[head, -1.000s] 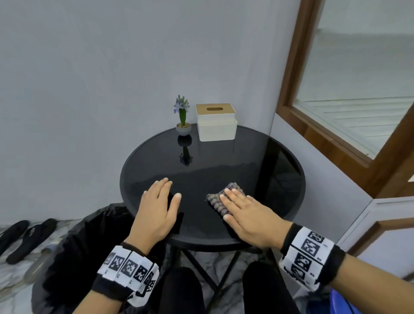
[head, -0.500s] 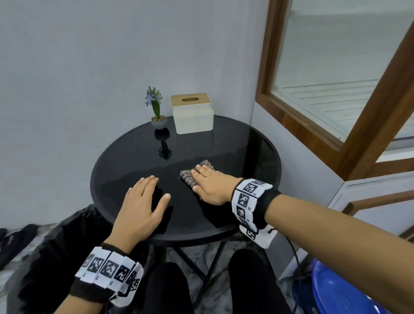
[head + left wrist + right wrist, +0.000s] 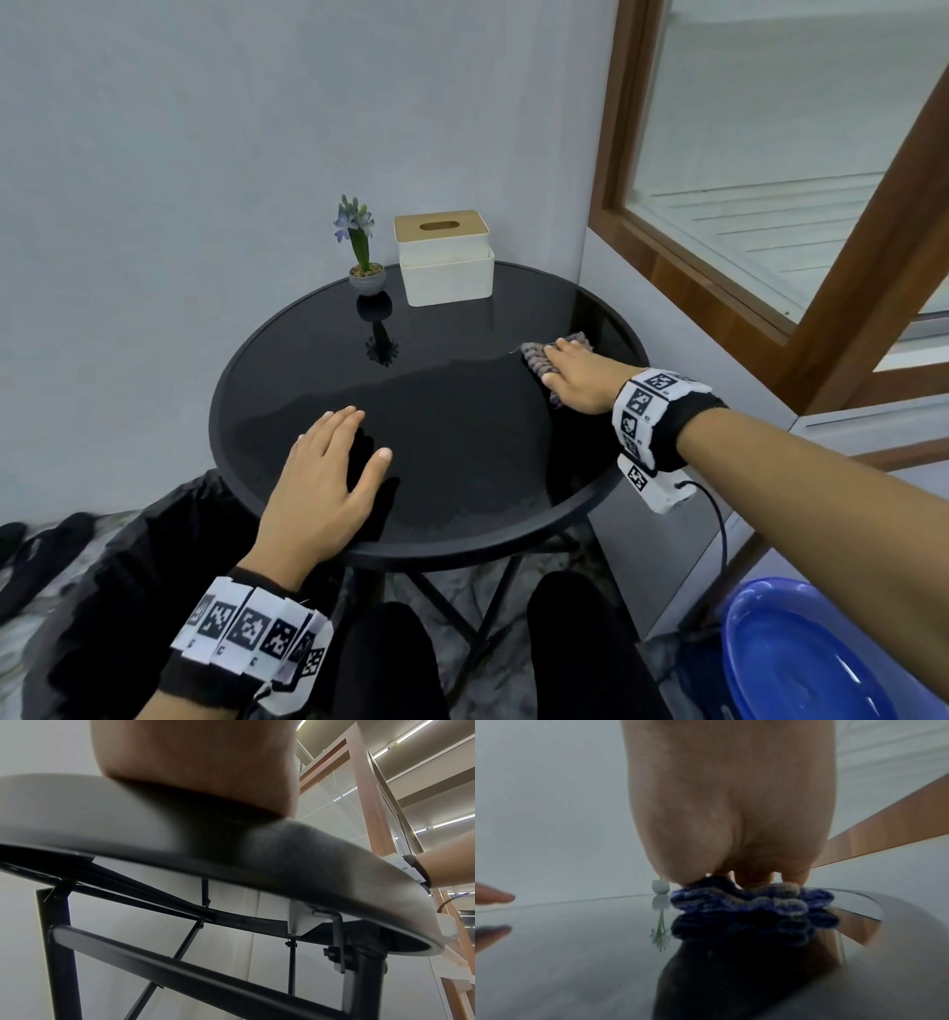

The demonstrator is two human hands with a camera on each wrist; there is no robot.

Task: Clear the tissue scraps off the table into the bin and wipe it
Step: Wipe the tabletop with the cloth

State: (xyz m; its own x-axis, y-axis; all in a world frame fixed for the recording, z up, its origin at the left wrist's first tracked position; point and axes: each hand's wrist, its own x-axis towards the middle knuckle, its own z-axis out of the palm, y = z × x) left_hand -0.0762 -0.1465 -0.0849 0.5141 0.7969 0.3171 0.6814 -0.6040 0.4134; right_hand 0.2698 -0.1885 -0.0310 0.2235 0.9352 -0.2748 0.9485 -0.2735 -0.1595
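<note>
On the right side of the table (image 3: 287,380) your right hand (image 3: 577,383) lay flat, fingers straight, pressing the knitted cloth (image 3: 536,357) onto the black glass; nothing was clamped, just palm pressure, which suits a wiping stroke. Right wrist view showed the same cloth (image 3: 752,902) bunched under the fingertips and touching the surface. Your left hand (image 3: 321,493) was spread open and flat near the front edge, well apart from the right, probably bracing the light table so it didn't shift under the push. No tissue scraps were visible on the top, so I judged the clearing part done and the wipe in progress. The bin (image 3: 154,565), lined in black, sat low at the left, just beside the rim. Edges: the cloth was near the right rim, so a further stroke outward would run off the glass. Open room lay toward the centre and left. The small potted flower (image 3: 362,257) and the tissue box (image 3: 444,262) stood at the back edge near the wall; sweeps toward them needed care, the pot looked easy to tip.
</note>
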